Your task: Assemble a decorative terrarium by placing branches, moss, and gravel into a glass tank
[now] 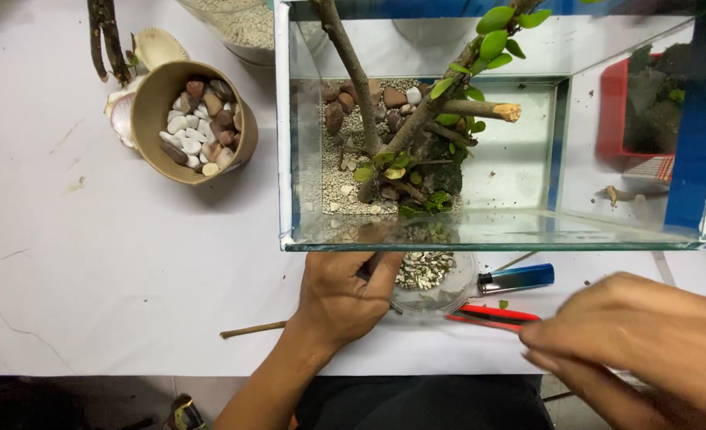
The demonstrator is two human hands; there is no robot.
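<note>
- Left hand at lower centre, gripping clear dish of gravel: could tip, spilling grit over white table.
- Right hand, lower right, loosely curled and empty, near red cutter: risk of nicking fingers.
- Glass tank edge close above: knuckles could knock it.

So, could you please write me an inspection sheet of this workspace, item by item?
Surface: white table, lightly stained, with a thin line traced on it.
Job's things: glass tank holding branches, green leaves, gravel and stones; clear dish of gravel in front of it.
Clutter: brown cup of pebbles, seashells, blue lighter, red tool, thin stick.
Grippers: left hand rests at the dish, by the tank's front; right hand hovers near the red tool, blurred, holding nothing that shows.
Cables: nothing seen.
Surroundings: red tray with dark material behind the tank; a gravel container at top.
</note>
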